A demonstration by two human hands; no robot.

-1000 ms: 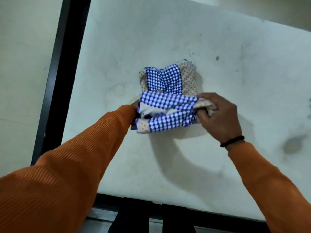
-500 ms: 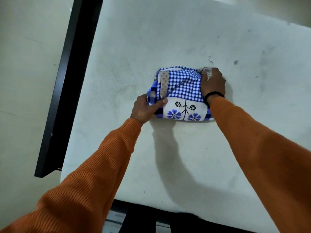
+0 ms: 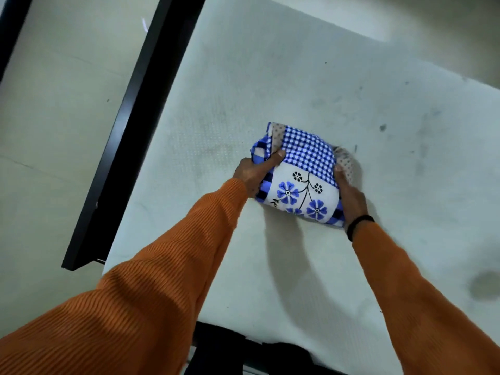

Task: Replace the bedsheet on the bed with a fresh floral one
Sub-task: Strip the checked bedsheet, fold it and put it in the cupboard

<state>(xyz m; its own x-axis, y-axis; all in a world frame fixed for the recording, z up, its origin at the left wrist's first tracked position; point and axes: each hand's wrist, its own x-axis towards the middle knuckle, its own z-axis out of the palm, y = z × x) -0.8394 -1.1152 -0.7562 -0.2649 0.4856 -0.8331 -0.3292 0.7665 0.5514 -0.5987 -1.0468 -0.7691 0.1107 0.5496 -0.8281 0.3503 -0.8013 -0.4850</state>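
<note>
The folded sheet (image 3: 300,174) lies on the bare mattress (image 3: 270,77); the left hand (image 3: 254,173) and right hand (image 3: 349,194) grip its opposite sides, thumbs on top

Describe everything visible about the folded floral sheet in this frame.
The folded floral sheet is a compact cloth bundle lying on the bare pale mattress. Its top shows blue-and-white gingham, its near face a white panel with blue flowers and black stems; beige dotted fabric peeks out at the edges. The left hand and right hand grip its opposite sides.
</note>
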